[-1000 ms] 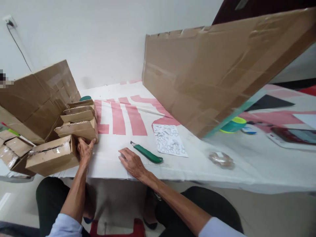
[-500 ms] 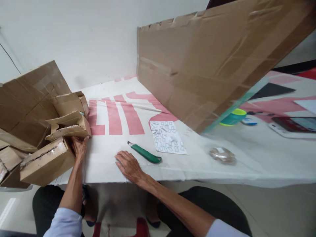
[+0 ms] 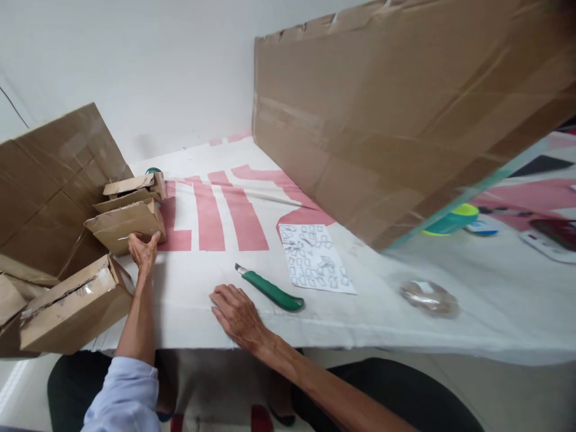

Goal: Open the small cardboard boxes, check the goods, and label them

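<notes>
My left hand [image 3: 143, 251] reaches up to a small cardboard box [image 3: 123, 226] at the left of the table and grips its lower front edge between thumb and fingers. More small cardboard boxes [image 3: 132, 185] are stacked behind it, and another one [image 3: 74, 306] lies below it at the table's left edge. My right hand [image 3: 236, 312] rests flat on the white cloth [image 3: 342, 318] with fingers spread, holding nothing. A green utility knife [image 3: 270, 289] lies just to the right of that hand. A printed paper sheet [image 3: 316, 259] lies beyond the knife.
A large cardboard sheet [image 3: 387, 126] leans over the table's right side. Another flattened cardboard piece [image 3: 49, 180] stands at the left against the wall. A roll of clear tape [image 3: 428, 297] lies on the right, with a teal and yellow bowl [image 3: 450, 219] and a phone [image 3: 553, 234] farther right.
My left hand has moved from the lower box up to the small box above it and taken its edge. The right hand has stayed flat on the cloth. The camera has shifted slightly.
</notes>
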`<act>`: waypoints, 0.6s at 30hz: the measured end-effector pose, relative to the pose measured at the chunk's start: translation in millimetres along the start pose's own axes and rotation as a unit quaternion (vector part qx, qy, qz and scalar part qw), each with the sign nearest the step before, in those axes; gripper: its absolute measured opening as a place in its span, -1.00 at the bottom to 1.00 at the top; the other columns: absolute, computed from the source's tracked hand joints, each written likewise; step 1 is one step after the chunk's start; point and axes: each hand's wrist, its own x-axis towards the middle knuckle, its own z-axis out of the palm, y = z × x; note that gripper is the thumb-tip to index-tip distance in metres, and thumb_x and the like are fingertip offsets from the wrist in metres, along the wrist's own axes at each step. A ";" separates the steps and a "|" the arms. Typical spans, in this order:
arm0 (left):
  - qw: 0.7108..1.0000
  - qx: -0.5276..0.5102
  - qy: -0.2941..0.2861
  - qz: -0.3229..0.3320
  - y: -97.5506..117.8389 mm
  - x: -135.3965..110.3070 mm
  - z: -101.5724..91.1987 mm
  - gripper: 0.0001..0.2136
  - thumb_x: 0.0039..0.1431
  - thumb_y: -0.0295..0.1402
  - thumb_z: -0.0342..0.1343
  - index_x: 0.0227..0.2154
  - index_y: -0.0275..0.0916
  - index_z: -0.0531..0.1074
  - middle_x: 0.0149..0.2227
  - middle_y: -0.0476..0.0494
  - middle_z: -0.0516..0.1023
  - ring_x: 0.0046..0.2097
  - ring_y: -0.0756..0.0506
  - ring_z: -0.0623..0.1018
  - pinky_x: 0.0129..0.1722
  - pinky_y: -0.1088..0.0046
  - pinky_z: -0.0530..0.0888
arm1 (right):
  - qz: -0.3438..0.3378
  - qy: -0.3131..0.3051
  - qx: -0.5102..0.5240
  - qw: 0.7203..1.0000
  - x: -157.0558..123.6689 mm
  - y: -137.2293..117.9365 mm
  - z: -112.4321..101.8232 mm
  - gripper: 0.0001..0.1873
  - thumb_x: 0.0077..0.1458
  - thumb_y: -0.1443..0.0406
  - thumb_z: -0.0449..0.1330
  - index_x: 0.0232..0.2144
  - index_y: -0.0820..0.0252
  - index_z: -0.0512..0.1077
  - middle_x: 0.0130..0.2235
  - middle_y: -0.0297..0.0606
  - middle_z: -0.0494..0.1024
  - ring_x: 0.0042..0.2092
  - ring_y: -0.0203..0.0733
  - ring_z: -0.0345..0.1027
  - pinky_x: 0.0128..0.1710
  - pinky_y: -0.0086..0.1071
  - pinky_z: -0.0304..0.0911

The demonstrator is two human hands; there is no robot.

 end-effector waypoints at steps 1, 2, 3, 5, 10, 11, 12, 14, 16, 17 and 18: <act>1.000 -0.004 0.000 0.000 2.0 5.1 4.9 -0.48 -0.02 0.03 0.38 -0.14 -0.18 0.35 -0.12 -0.26 0.51 0.03 -0.37 0.55 0.11 0.01 0.48 | 0.000 0.000 -0.001 1.000 0.0 -0.1 -0.1 -0.83 0.26 0.42 0.23 -0.11 0.11 0.48 -0.07 -0.14 0.55 -0.09 0.00 0.35 -0.10 -0.16 0.24; 1.000 -0.009 -0.001 -0.001 4.1 10.2 9.8 -0.48 -0.02 0.02 0.38 -0.15 -0.18 0.35 -0.13 -0.24 0.51 0.01 -0.36 0.55 0.11 0.02 0.48 | -0.001 -0.001 -0.002 1.000 -0.1 -0.1 -0.1 -0.83 0.26 0.41 0.23 -0.11 0.11 0.48 -0.07 -0.14 0.55 -0.09 0.00 0.35 -0.10 -0.16 0.24; 1.000 -0.015 -0.001 -0.002 6.3 15.3 14.5 -0.48 -0.02 0.02 0.38 -0.15 -0.18 0.35 -0.14 -0.23 0.51 0.00 -0.35 0.55 0.10 0.04 0.49 | -0.003 -0.001 -0.004 1.000 -0.1 -0.1 0.0 -0.83 0.26 0.41 0.23 -0.12 0.11 0.48 -0.07 -0.13 0.55 -0.09 0.00 0.35 -0.10 -0.16 0.24; 1.000 -0.026 0.000 -0.004 10.5 25.6 23.1 -0.49 -0.03 0.00 0.39 -0.16 -0.18 0.35 -0.15 -0.22 0.51 0.00 -0.34 0.56 0.09 0.05 0.49 | -0.004 0.001 -0.008 1.000 -0.3 0.2 0.5 -0.84 0.26 0.41 0.23 -0.12 0.11 0.47 -0.08 -0.13 0.54 -0.08 0.00 0.34 -0.10 -0.16 0.23; 0.998 -0.058 0.013 -0.008 20.8 49.7 41.6 -0.50 -0.04 -0.02 0.42 -0.21 -0.16 0.33 -0.14 -0.20 0.52 -0.01 -0.31 0.56 0.09 0.07 0.50 | -0.005 0.000 -0.004 1.000 -0.4 -0.2 0.7 -0.83 0.27 0.41 0.22 -0.12 0.11 0.46 -0.07 -0.11 0.54 -0.09 0.00 0.34 -0.12 -0.15 0.22; 0.998 -0.064 0.015 -0.010 23.2 54.1 45.4 -0.50 -0.04 -0.02 0.43 -0.21 -0.16 0.33 -0.13 -0.20 0.52 0.00 -0.31 0.56 0.10 0.06 0.50 | -0.003 -0.003 -0.004 1.000 -0.2 -0.9 0.3 -0.83 0.27 0.41 0.22 -0.11 0.10 0.46 -0.06 -0.11 0.54 -0.09 0.00 0.34 -0.12 -0.15 0.22; 0.997 -0.070 0.016 -0.013 25.8 58.4 49.2 -0.50 -0.03 -0.02 0.43 -0.20 -0.16 0.32 -0.12 -0.20 0.53 0.00 -0.31 0.56 0.11 0.06 0.50 | 0.000 -0.005 -0.007 1.000 0.2 -1.7 -0.4 -0.84 0.27 0.41 0.23 -0.11 0.10 0.46 -0.06 -0.11 0.54 -0.09 0.01 0.33 -0.11 -0.15 0.22; 0.996 -0.080 0.017 -0.023 31.5 67.1 57.1 -0.50 -0.02 -0.05 0.43 -0.18 -0.18 0.31 -0.07 -0.22 0.53 0.03 -0.30 0.56 0.13 0.03 0.49 | 0.003 -0.011 -0.016 1.000 1.5 -3.7 -2.1 -0.86 0.28 0.39 0.24 -0.12 0.11 0.45 -0.06 -0.11 0.54 -0.08 0.01 0.33 -0.11 -0.14 0.22; 0.995 -0.089 0.014 -0.032 37.5 76.6 65.3 -0.49 0.00 -0.08 0.43 -0.15 -0.19 0.30 -0.01 -0.25 0.52 0.07 -0.30 0.54 0.17 0.01 0.47 | 0.006 -0.020 -0.027 0.999 3.4 -5.4 -4.2 -0.89 0.29 0.36 0.25 -0.12 0.12 0.45 -0.05 -0.11 0.54 -0.07 0.01 0.33 -0.10 -0.13 0.22; 0.995 -0.097 0.012 -0.033 40.7 81.5 69.4 -0.49 0.01 -0.09 0.43 -0.14 -0.20 0.30 0.02 -0.26 0.51 0.09 -0.29 0.53 0.19 0.01 0.46 | 0.008 -0.027 -0.032 0.999 4.5 -6.0 -5.3 -0.90 0.31 0.35 0.25 -0.13 0.13 0.45 -0.04 -0.11 0.54 -0.07 0.01 0.32 -0.10 -0.13 0.22; 0.994 -0.107 0.008 -0.034 44.0 86.2 73.2 -0.49 0.00 -0.12 0.44 -0.15 -0.21 0.29 0.04 -0.26 0.51 0.11 -0.28 0.52 0.21 0.03 0.45 | 0.011 -0.033 -0.038 0.999 5.5 -6.3 -6.5 -0.92 0.32 0.34 0.24 -0.13 0.13 0.45 -0.04 -0.11 0.54 -0.07 0.01 0.33 -0.10 -0.13 0.22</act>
